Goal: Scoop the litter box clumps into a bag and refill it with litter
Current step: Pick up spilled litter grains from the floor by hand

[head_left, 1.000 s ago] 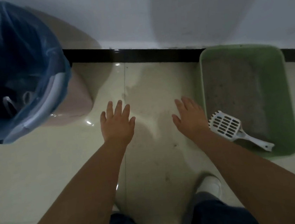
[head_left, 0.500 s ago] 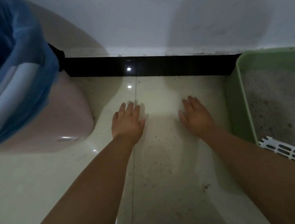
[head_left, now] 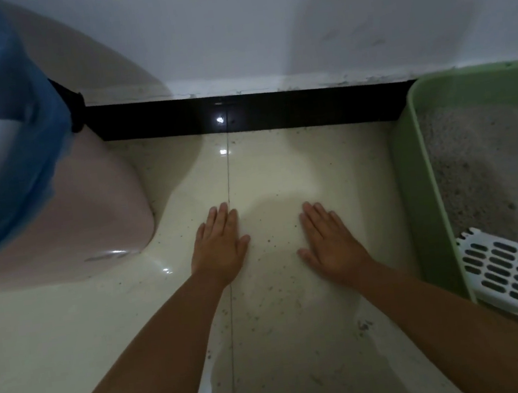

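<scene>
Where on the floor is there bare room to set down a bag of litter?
Bare floor lies between the bin and the litter box, from the baseboard to the left hand and right hand. More lies below the bin. Inside the box, the scoop crowds the near end.

view: single head camera on me | facing: forward and down at the floor (head_left: 280, 168) by the wall (head_left: 263, 18) | range: close, low | frame: my hands in the middle, bin (head_left: 58, 203) at left edge, litter box (head_left: 420, 178) cut off at right | shared views: none, only one
</scene>
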`<state>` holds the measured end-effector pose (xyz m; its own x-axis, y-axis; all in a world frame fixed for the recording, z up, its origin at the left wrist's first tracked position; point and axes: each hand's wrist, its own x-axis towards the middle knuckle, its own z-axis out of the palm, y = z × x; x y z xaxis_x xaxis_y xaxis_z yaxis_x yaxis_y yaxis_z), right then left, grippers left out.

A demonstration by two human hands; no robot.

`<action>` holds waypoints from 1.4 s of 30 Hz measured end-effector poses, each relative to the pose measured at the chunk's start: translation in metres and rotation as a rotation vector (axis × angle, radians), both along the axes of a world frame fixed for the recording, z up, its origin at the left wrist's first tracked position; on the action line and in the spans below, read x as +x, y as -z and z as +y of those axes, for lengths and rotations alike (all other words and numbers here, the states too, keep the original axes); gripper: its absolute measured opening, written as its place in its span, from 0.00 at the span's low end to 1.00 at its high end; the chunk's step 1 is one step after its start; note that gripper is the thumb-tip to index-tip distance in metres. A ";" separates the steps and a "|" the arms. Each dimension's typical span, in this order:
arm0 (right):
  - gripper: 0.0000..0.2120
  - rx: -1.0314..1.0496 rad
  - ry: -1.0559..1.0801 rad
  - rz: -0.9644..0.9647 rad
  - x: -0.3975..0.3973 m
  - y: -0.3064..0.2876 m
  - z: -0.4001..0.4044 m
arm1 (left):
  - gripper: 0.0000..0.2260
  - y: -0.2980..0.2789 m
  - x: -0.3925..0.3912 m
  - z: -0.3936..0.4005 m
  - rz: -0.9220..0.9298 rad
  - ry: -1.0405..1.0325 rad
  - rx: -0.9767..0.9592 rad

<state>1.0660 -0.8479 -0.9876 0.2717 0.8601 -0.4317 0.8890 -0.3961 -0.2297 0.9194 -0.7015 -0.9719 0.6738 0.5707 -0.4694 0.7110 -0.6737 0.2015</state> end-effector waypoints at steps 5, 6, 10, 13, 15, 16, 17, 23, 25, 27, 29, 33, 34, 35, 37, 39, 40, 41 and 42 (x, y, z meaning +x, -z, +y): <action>0.33 0.021 -0.248 -0.011 -0.010 0.007 -0.002 | 0.30 0.005 -0.005 0.002 -0.051 0.004 -0.026; 0.31 0.072 -0.305 0.010 -0.009 0.004 0.000 | 0.32 0.006 -0.006 0.003 -0.059 0.003 -0.034; 0.32 0.143 -0.213 -0.062 0.017 -0.003 0.023 | 0.41 0.011 -0.012 0.002 -0.099 -0.001 -0.024; 0.36 0.180 0.060 -0.059 0.054 -0.001 0.036 | 0.42 0.017 -0.014 0.000 -0.099 0.018 0.019; 0.38 0.126 0.254 -0.058 0.073 0.000 0.041 | 0.41 0.021 -0.014 -0.002 -0.112 0.024 0.041; 0.36 0.100 0.298 -0.064 0.078 0.000 0.044 | 0.40 0.021 -0.013 -0.002 -0.117 0.024 0.051; 0.33 0.063 0.295 -0.073 0.080 0.000 0.047 | 0.39 0.023 -0.013 -0.003 -0.122 0.027 0.061; 0.42 0.101 0.005 -0.023 0.057 0.007 0.055 | 0.37 0.032 -0.016 -0.003 -0.137 0.069 0.111; 0.42 0.158 -0.199 -0.063 0.041 0.015 0.049 | 0.37 0.033 -0.016 -0.003 -0.156 0.068 0.111; 0.35 0.176 -0.328 -0.059 0.031 0.022 0.040 | 0.37 0.029 -0.017 -0.003 -0.174 0.045 0.069; 0.31 0.178 -0.457 -0.045 0.023 0.026 0.028 | 0.36 0.024 -0.015 0.002 -0.189 0.054 0.047; 0.29 0.263 -0.567 -0.019 0.011 0.016 0.024 | 0.32 0.014 -0.020 0.018 -0.180 0.078 0.085; 0.29 0.283 -0.515 -0.021 0.011 0.013 0.027 | 0.34 0.015 -0.024 0.023 -0.196 0.026 0.120; 0.29 0.301 -0.449 -0.028 0.014 0.012 0.030 | 0.36 0.015 -0.028 0.028 -0.175 -0.034 0.118; 0.29 0.304 -0.326 -0.044 0.022 0.012 0.034 | 0.34 0.017 -0.033 0.036 -0.115 -0.091 0.123; 0.30 0.296 -0.256 -0.071 0.029 0.015 0.034 | 0.32 0.020 -0.034 0.042 -0.078 -0.108 0.132; 0.31 0.291 -0.246 -0.091 0.031 0.018 0.033 | 0.31 0.020 -0.034 0.043 -0.055 -0.119 0.132; 0.31 0.299 -0.245 -0.111 0.032 0.022 0.032 | 0.30 0.021 -0.033 0.043 -0.036 -0.129 0.131; 0.31 0.321 -0.246 -0.126 0.033 0.024 0.031 | 0.30 0.022 -0.031 0.042 -0.021 -0.126 0.132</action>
<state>1.0991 -0.8164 -1.0118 0.0750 0.9913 -0.1081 0.9771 -0.0947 -0.1904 0.8887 -0.6591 -0.9941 0.6018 0.7072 -0.3711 0.7881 -0.6011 0.1327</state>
